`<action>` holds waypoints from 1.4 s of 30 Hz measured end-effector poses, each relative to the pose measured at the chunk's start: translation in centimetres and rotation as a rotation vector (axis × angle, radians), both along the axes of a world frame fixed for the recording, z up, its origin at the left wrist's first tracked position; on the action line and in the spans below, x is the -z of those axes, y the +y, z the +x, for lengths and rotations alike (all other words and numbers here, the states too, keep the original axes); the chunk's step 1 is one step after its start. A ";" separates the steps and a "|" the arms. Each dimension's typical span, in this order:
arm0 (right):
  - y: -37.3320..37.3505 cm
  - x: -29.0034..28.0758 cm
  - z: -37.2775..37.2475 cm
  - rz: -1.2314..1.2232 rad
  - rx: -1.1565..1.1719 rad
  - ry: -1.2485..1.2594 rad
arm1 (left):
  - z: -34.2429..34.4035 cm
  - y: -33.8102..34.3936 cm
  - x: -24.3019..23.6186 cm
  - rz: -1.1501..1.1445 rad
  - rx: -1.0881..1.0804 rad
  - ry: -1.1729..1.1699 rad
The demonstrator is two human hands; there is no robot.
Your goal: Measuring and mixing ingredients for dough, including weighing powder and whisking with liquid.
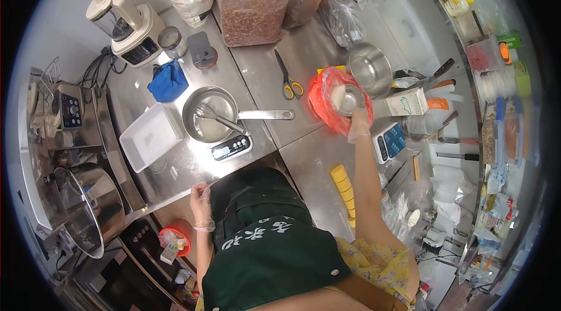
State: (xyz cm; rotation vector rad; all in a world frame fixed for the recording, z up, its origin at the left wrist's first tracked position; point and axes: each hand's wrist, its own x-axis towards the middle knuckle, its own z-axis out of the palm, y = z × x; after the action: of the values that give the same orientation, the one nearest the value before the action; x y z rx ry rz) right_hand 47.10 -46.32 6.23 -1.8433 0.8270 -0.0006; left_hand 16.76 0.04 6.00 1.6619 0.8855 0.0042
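Note:
My right hand [361, 124], in a clear glove, reaches into the mouth of a red plastic bag [318, 101]. Its fingers close on the near rim of a small round metal bowl [354, 99] inside the bag; something white shows beside the bowl. My left hand [200, 199], also gloved, hangs at the counter's front edge beside my green apron [257, 206], its fingers curled with nothing visible in them. In front of me a saucepan [197, 127] with a whisk [217, 117] in it rests on a small digital scale [232, 148].
A white tray [151, 139] and a blue cloth bundle [168, 81] lie left of the pan. Scissors [286, 80], a larger metal bowl [369, 69], a carton [408, 102], a second scale [390, 142] and a yellow roller [342, 185] surround my right arm. A blender [133, 28] stands back left.

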 end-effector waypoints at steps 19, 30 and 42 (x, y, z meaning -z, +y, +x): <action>16.1 -14.2 0.1 0.363 -0.431 -0.191 | -0.2 -0.5 -0.8 -0.038 -0.079 0.012; 29.6 -7.9 1.4 -0.195 -0.973 -0.498 | -3.4 -0.1 -1.0 -0.009 -0.230 -0.014; 32.2 -9.7 0.4 -0.616 -1.082 -0.686 | -4.2 0.0 -0.5 -0.052 -0.297 -0.056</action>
State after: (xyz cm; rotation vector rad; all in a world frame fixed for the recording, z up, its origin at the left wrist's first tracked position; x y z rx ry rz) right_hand 47.46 -14.14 15.92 -2.4172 -0.7686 -0.2062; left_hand 12.54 0.00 6.52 1.4630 1.0726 0.2284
